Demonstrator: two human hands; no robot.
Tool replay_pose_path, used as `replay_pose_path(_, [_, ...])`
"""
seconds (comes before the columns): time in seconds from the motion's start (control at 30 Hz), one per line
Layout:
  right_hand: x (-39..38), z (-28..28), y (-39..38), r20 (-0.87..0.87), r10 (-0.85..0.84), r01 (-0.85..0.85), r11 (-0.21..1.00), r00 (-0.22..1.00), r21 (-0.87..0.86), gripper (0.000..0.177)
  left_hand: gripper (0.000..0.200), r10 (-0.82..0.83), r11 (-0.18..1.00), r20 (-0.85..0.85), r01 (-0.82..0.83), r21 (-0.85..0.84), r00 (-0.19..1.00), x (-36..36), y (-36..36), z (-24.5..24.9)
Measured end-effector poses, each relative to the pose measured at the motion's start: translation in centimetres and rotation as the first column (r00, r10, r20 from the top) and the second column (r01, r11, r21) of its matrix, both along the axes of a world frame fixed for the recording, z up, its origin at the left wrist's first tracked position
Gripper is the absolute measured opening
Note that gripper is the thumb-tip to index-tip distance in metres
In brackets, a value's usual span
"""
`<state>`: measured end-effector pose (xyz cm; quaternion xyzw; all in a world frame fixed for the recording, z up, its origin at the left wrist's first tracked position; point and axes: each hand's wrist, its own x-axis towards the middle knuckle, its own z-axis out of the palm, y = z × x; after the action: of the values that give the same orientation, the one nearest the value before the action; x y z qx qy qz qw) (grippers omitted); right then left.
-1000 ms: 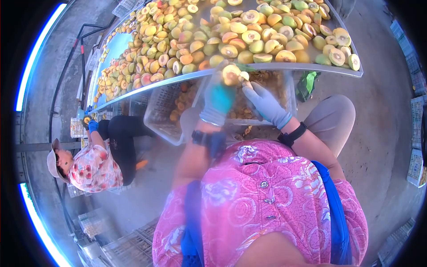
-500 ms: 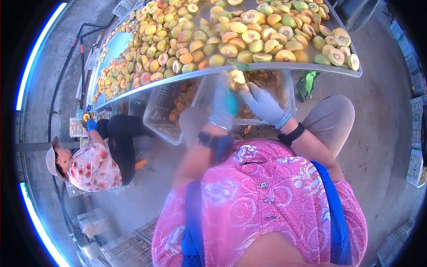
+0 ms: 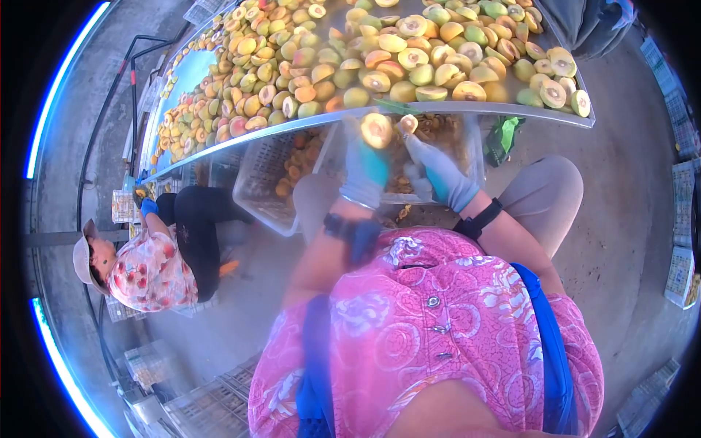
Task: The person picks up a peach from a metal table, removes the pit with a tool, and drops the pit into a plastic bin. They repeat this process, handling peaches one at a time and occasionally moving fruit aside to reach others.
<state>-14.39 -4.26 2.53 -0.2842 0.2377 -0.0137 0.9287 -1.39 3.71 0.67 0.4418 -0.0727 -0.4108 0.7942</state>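
Note:
My left hand, in a pale glove with a teal palm, grips a halved peach with its round cut face showing. Right beside it, my gloved right hand pinches a small pale piece of fruit with a brownish middle between thumb and fingers. Both hands are just below the rim of a metal table heaped with halved peaches, yellow to green with red blush. Beneath them stands a whitish plastic bin holding brownish fruit scraps.
A slatted plastic crate with fruit pieces adjoins the bin on the left. A green bag lies right of it. Another person in a cap and blue gloves sits at the left. Stacked crates line the right wall.
My hands have drawn slightly apart; the fruit now shows its cut face in my left hand, and a small piece is in my right. At top right, dark grey cloth has shifted.

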Motion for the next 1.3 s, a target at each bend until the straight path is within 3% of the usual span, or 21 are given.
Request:
replay_pose_path(0.03, [0.0,-0.5,-0.1,-0.002,0.004,-0.004,1.000,1.000,0.000,0.036,0.069,-0.054,0.999,0.172,0.054,0.005,0.984,0.4,0.2,-0.6])
replay_pose_path(0.13, [0.1,-0.1,-0.3,0.039,0.079,-0.068,0.971,0.996,-0.229,0.035,0.044,-0.210,0.972,0.015,0.211,-0.108,0.978,1.1,0.9,-1.0])
replay_pose_path(0.2, [-0.2,1.4,-0.3,0.080,0.068,-0.077,0.991,0.994,0.109,0.038,0.056,-0.154,0.987,0.128,0.159,-0.027,0.980,0.6,0.7,-0.8])
replay_pose_path(0.23, [-0.2,1.2,-0.4,0.079,0.068,-0.076,0.991,0.995,0.107,0.038,0.069,-0.102,0.994,0.245,0.093,0.048,0.964,0.4,0.5,-0.6])
replay_pose_path(0.33, [0.0,-2.0,-1.4,0.178,0.069,-0.106,0.973,0.982,0.207,0.038,0.069,-0.132,0.990,0.188,0.139,-0.021,0.973,1.1,0.6,-0.9])
replay_pose_path(0.4, [0.8,-4.1,-2.5,0.763,0.224,-0.614,0.742,0.606,0.269,0.036,0.046,-0.137,0.990,0.298,0.144,0.000,0.945,1.5,0.6,-1.9])
replay_pose_path(0.43, [0.6,-3.6,-2.1,0.763,0.224,-0.613,0.743,0.606,0.269,0.036,0.026,-0.144,0.989,0.403,0.147,0.023,0.904,1.6,0.6,-2.4])
replay_pose_path(0.47, [0.2,-3.1,-1.3,0.468,0.194,-0.344,0.902,0.862,0.260,0.036,0.026,-0.145,0.989,0.403,0.148,0.023,0.904,1.6,0.7,-2.8])
replay_pose_path(0.5, [-0.1,-2.1,-0.8,0.126,0.054,-0.071,0.988,0.991,0.134,0.036,0.033,-0.122,0.992,0.319,0.128,0.005,0.940,1.2,0.7,-2.7])
replay_pose_path(0.53, [0.0,-3.5,-1.0,0.126,0.050,-0.067,0.989,0.991,0.134,0.036,0.041,-0.102,0.994,0.233,0.107,-0.012,0.967,1.0,0.6,-2.2])
replay_pose_path(0.6, [0.4,-5.7,-1.6,0.642,0.177,-0.486,0.803,0.746,0.344,0.037,0.050,-0.069,0.996,0.079,0.073,-0.049,0.994,1.0,0.3,-0.7])
replay_pose_path(0.63, [0.3,-5.5,-1.7,0.638,0.181,-0.488,0.802,0.748,0.345,0.037,0.059,-0.035,0.997,-0.081,0.028,-0.078,0.996,1.0,0.4,-0.3])
replay_pose_path(0.7, [0.2,-4.2,-1.3,0.099,0.087,-0.080,0.994,0.991,-0.070,0.037,0.063,-0.059,0.997,-0.137,0.050,-0.063,0.989,1.1,0.8,-0.4])
replay_pose_path(0.73, [0.3,-3.6,-0.8,0.102,0.086,-0.079,0.995,0.991,-0.067,0.037,0.066,-0.089,0.995,-0.189,0.081,-0.050,0.978,1.3,0.9,-0.4])
replay_pose_path(0.8, [0.4,-2.8,-0.3,-0.073,0.042,-0.075,0.846,0.996,-0.528,0.038,0.064,-0.125,0.989,-0.192,0.107,-0.106,0.973,1.8,1.1,-1.3])
replay_pose_path(0.87, [0.4,-2.6,0.0,-0.058,0.034,-0.065,0.714,0.998,-0.697,0.038,0.062,-0.156,0.979,-0.203,0.124,-0.163,0.967,1.9,1.2,-2.9])
replay_pose_path(0.9, [0.4,-2.7,0.1,-0.038,0.032,-0.049,0.548,0.999,-0.835,0.039,0.060,-0.106,0.994,0.273,0.108,0.010,0.956,1.6,1.1,-3.4])
replay_pose_path(0.93, [0.5,-3.2,0.1,-0.040,0.032,-0.051,0.551,0.999,-0.833,0.039,0.059,-0.118,0.988,0.688,0.012,0.156,0.716,1.4,1.1,-3.8])
replay_pose_path(1.0, [1.0,-3.9,0.1,0.121,0.003,0.114,0.310,0.993,-0.944,0.035,0.059,-0.139,0.984,0.676,0.023,0.177,0.724,1.3,1.2,-4.1])
replay_pose_path(1.23, [0.7,-3.9,0.0,0.029,0.017,0.024,0.247,0.999,-0.969,0.041,0.059,-0.094,0.990,0.417,0.043,0.132,0.904,0.9,0.6,-4.9])
replay_pose_path(1.3, [0.7,-4.0,0.2,0.056,0.007,0.052,0.277,0.998,-0.959,0.042,0.060,-0.129,0.987,0.470,0.068,0.144,0.873,0.9,0.7,-4.6])
